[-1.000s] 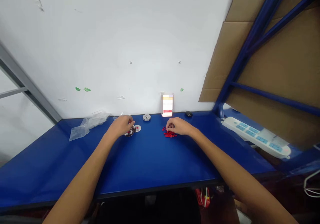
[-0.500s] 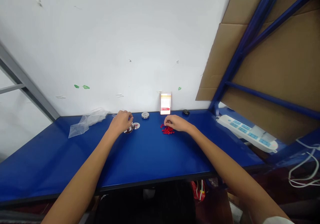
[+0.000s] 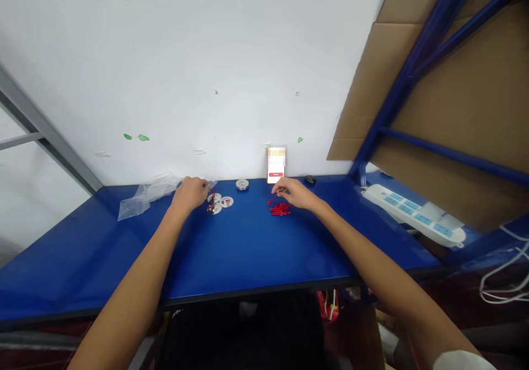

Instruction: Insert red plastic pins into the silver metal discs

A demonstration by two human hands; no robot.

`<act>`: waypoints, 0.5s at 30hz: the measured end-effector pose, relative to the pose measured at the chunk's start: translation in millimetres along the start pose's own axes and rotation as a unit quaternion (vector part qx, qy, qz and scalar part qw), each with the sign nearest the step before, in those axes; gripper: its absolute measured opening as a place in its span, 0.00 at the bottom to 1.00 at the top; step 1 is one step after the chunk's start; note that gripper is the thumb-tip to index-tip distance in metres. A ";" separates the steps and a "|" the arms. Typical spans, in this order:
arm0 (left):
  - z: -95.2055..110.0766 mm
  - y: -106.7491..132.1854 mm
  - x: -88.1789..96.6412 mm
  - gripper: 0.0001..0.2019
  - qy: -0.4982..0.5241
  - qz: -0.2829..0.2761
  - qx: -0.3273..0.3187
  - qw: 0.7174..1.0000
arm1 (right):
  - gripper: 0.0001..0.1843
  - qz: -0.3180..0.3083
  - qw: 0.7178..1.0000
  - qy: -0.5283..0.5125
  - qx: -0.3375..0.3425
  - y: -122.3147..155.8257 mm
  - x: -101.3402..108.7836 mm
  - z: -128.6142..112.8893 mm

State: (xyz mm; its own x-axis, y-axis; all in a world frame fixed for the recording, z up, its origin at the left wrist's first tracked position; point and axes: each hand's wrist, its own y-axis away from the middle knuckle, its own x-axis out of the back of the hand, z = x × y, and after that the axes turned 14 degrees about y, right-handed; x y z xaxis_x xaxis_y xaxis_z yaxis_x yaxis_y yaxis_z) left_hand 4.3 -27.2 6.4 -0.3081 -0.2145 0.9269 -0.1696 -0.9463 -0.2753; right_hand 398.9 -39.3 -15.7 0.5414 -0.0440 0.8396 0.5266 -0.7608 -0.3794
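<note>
In the head view, both bare forearms reach forward over a blue table (image 3: 248,249) toward its far edge by the white wall. The left hand (image 3: 190,192) lies palm down with its fingers loosely curled. The fingertips sit just beside three small round white discs (image 3: 226,201) clustered on the tabletop, and one disc has a small red piece (image 3: 212,196) standing on it. The hand is too small here to tell whether it pinches anything. The right hand (image 3: 291,192) hovers with its fingers bent down and drawn close together, just behind and above a loose pile of small red pieces (image 3: 280,209) lying bare on the table. I cannot tell whether it has hold of one. Left of the left hand a crumpled clear plastic bag (image 3: 144,196) lies flat, near the hand. It looks limp, though what it holds is not readable. Between the hands, near the wall, sits a small round metal part (image 3: 242,184). Beside that a phone (image 3: 276,164) leans upright against the wall, then comes a small black object (image 3: 309,179). Well to the right, a white power strip (image 3: 413,216) rests under a blue shelf frame (image 3: 413,61) backed with cardboard (image 3: 463,111).
</note>
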 end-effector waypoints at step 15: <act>-30.0 -1.2 3.3 0.14 0.033 -0.003 0.052 0.998 | 0.15 -0.001 0.997 0.065 0.032 1.9 -1.1 6.5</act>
State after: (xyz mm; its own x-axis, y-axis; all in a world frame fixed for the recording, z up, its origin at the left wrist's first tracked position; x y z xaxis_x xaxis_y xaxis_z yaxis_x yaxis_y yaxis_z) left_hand -24.6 -19.6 2.0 -0.3693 -0.1951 0.9086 -0.0750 -0.9683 -0.2385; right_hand 403.6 -36.5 -19.9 0.4522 -0.1291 0.8825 0.5711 -0.7182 -0.3976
